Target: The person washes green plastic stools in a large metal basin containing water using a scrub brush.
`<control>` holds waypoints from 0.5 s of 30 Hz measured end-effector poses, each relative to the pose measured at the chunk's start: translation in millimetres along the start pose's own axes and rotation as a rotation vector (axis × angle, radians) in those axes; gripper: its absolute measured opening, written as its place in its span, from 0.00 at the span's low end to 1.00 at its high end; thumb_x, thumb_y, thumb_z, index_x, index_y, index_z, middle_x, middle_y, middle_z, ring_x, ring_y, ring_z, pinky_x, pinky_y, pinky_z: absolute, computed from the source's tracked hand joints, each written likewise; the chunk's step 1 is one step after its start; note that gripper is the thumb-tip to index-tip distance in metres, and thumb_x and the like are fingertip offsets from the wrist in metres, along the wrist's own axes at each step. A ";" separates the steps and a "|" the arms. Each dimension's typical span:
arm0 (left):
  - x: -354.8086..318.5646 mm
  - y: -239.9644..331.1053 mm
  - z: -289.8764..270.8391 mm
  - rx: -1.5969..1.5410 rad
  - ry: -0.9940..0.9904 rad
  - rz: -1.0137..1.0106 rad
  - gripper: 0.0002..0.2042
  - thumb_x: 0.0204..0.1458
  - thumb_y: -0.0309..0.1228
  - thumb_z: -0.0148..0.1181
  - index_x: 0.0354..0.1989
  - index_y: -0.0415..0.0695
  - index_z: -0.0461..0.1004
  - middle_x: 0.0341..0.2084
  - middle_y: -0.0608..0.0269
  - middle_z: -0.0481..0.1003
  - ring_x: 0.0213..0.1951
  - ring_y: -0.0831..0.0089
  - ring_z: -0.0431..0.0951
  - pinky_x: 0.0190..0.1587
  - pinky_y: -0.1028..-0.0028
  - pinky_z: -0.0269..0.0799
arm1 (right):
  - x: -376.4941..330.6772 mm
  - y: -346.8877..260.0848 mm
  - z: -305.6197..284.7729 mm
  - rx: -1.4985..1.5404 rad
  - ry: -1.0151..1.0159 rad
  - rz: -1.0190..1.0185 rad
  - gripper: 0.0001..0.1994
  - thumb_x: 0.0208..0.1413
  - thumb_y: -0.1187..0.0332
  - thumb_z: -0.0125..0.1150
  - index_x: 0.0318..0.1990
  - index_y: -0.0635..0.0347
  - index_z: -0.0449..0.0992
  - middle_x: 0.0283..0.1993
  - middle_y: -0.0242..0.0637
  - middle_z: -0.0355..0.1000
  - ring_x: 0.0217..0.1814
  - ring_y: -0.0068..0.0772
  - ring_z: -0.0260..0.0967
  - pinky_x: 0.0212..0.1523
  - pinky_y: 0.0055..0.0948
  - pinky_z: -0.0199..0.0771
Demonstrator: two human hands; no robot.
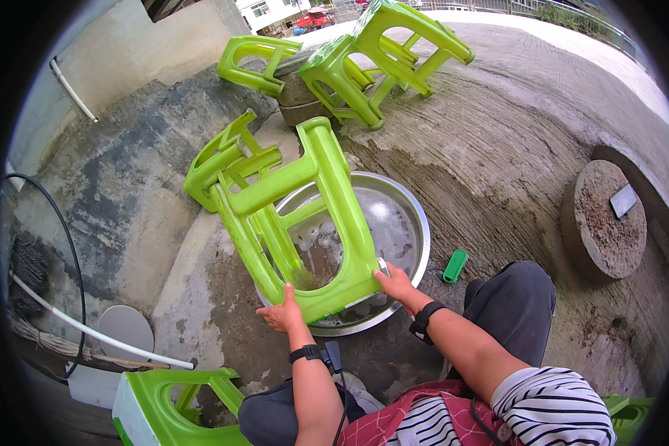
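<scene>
Currently, the left hand (pixel 281 315) and the right hand (pixel 398 285) are grasping the green stool (pixel 360 245) at opposite seat corners; its long axis is running away and leftward, legs outermost, over the metal basin (pixel 424 238).

- Head-worn fisheye camera, upright, looking down and forward over the wearer's forearms (pixel 316 394).
- Green stool (pixel 353 223) close, near centre; concrete ground (pixel 528 82) receding above.

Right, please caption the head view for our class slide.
Two hands hold a tilted green stool over a round metal basin, more green stools nearby.
</scene>
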State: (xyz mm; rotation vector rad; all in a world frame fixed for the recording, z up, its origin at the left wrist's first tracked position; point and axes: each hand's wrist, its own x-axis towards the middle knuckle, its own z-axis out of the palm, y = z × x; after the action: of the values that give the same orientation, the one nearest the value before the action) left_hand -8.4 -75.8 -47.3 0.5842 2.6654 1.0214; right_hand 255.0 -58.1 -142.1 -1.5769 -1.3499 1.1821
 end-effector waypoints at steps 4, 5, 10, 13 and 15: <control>51.7 -23.1 15.5 -0.175 -0.088 -0.006 0.59 0.31 0.55 0.74 0.65 0.27 0.47 0.56 0.37 0.66 0.56 0.47 0.69 0.61 0.58 0.61 | -28.5 -22.3 7.5 0.166 -0.150 0.229 0.29 0.57 0.45 0.55 0.49 0.67 0.70 0.21 0.40 0.71 0.19 0.31 0.69 0.23 0.34 0.70; 57.9 -22.7 21.2 -0.209 -0.122 0.042 0.57 0.31 0.53 0.75 0.64 0.27 0.50 0.55 0.38 0.67 0.56 0.48 0.70 0.60 0.59 0.62 | -29.5 -21.9 4.7 0.185 -0.164 0.242 0.29 0.57 0.45 0.55 0.50 0.67 0.69 0.20 0.39 0.70 0.17 0.31 0.67 0.21 0.33 0.68; 78.2 -15.1 30.3 -0.281 -0.222 0.207 0.39 0.30 0.38 0.73 0.52 0.29 0.64 0.48 0.40 0.73 0.49 0.51 0.75 0.53 0.61 0.69 | -35.9 -23.1 2.7 0.263 -0.264 0.283 0.29 0.60 0.45 0.52 0.52 0.66 0.67 0.17 0.37 0.67 0.10 0.27 0.60 0.11 0.29 0.61; 98.6 -20.9 20.0 -0.103 -0.146 0.251 0.34 0.28 0.35 0.70 0.48 0.29 0.68 0.44 0.41 0.75 0.45 0.52 0.77 0.50 0.60 0.71 | -46.9 -28.2 12.0 0.269 -0.271 0.277 0.29 0.62 0.45 0.48 0.55 0.66 0.64 0.17 0.37 0.67 0.11 0.26 0.60 0.11 0.26 0.63; 70.0 15.8 12.4 0.002 -0.203 0.275 0.35 0.27 0.38 0.69 0.47 0.32 0.69 0.42 0.43 0.76 0.45 0.50 0.77 0.50 0.60 0.71 | -36.8 -18.4 4.5 0.325 -0.291 0.286 0.32 0.63 0.46 0.48 0.61 0.66 0.59 0.17 0.39 0.67 0.09 0.28 0.60 0.10 0.28 0.61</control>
State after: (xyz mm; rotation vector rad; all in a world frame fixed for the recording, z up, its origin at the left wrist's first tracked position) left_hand -62.3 -26.9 -50.5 1.0194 2.4544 0.9669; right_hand 244.2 -91.1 -119.7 -1.4293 -1.0548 1.7653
